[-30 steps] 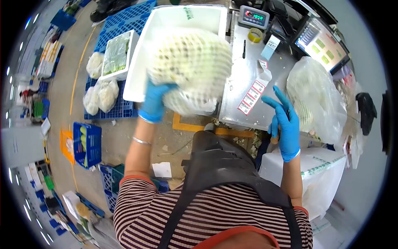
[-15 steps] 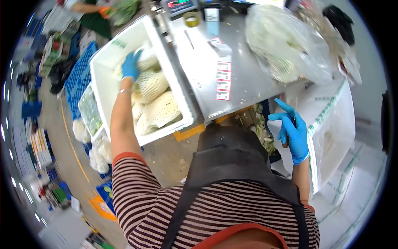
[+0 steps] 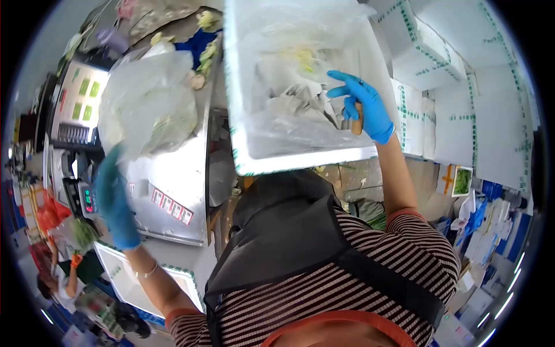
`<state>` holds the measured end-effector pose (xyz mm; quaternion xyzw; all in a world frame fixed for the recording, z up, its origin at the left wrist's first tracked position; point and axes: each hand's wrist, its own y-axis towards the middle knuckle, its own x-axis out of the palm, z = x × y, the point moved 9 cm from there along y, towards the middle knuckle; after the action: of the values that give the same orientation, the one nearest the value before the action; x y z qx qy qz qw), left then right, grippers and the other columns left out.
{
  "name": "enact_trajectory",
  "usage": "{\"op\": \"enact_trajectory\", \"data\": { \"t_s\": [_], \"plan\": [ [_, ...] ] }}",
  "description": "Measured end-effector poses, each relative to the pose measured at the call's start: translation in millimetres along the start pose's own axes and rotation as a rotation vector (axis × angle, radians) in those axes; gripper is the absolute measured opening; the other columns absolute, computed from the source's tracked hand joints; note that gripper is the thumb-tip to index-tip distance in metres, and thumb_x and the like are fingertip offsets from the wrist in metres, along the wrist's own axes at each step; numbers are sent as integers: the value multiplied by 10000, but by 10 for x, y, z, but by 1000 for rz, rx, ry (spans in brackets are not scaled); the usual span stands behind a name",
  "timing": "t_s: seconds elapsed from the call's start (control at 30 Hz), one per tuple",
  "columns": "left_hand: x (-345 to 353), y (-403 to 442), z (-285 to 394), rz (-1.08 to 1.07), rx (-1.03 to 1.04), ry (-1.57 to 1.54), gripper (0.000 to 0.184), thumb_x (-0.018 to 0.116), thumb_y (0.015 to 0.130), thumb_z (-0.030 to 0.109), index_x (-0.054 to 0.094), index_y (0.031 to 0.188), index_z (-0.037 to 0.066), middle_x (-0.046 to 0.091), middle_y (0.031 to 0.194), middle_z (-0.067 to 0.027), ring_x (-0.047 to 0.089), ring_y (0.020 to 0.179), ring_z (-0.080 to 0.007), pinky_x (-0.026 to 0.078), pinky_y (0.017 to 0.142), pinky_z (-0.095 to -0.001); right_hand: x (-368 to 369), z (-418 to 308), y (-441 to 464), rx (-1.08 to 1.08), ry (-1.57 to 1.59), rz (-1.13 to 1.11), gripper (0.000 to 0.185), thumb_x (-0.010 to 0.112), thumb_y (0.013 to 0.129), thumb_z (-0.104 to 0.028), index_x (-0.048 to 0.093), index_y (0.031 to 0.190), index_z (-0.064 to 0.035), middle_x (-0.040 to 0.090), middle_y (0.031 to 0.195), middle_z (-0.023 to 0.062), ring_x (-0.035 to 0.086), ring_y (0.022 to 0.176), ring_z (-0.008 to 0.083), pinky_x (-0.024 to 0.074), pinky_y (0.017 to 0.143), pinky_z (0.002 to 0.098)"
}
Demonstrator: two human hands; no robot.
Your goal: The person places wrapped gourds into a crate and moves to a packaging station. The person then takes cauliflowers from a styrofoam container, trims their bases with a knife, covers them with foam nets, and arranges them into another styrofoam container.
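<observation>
My right hand (image 3: 364, 107), in a blue glove, is over a large white foam box (image 3: 234, 127). Its lower fingers are curled round the wooden handle (image 3: 358, 118) of a knife, while the upper fingers stretch out to the left. Most of the blade is hidden. Inside the box lie a clear plastic liner (image 3: 272, 139), some crumpled greyish material (image 3: 298, 104) and a yellowish leafy scrap (image 3: 303, 58). My left hand (image 3: 115, 199), also gloved blue, is smeared by motion above the metal table (image 3: 173, 168), close to the scale (image 3: 88, 199); its fingers cannot be made out.
A clear plastic bag (image 3: 147, 104) with pale contents rests on the table beside a lit screen (image 3: 81, 98). Red-edged labels (image 3: 171, 206) lie near the front edge. Another foam box (image 3: 124, 283) stands at lower left. White foam boxes (image 3: 462, 110) are stacked at right. A co-worker (image 3: 66, 283) is at far left.
The view has swung right, bringing the lined foam box to the front. My left hand has left the box of net-wrapped produce. My right hand, still with the knife, is now over the lined box.
</observation>
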<state>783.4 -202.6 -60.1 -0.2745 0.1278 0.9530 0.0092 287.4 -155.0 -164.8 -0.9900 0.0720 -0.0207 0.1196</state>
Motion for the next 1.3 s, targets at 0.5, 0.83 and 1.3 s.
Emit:
{"op": "enact_trajectory", "data": {
  "t_s": [0.5,0.83,1.3],
  "plan": [
    [7206,2591,-1008,-717,539,1258,369,392,967,204,598,1267,144,571,1345,-137,586,1165,-322,459,975,-436,-1012,429,305,378,425,31,365,474,992,-185,568,1292,2,705,844,109,490,491,47,445,505,193],
    [7364,2647,-769,-744,370,481,733,628,840,581,499,1399,125,506,1428,-93,425,1333,-262,317,1116,-385,-940,413,290,531,599,-212,381,497,971,-142,531,1338,-48,701,989,94,552,633,49,479,560,180],
    [7547,2096,-810,-861,-67,267,723,769,693,503,612,1239,55,587,1312,-154,569,1178,-301,471,957,-403,-815,455,244,487,512,-222,373,485,985,-175,549,1332,-52,705,934,80,536,590,46,456,538,177]
  ]
}}
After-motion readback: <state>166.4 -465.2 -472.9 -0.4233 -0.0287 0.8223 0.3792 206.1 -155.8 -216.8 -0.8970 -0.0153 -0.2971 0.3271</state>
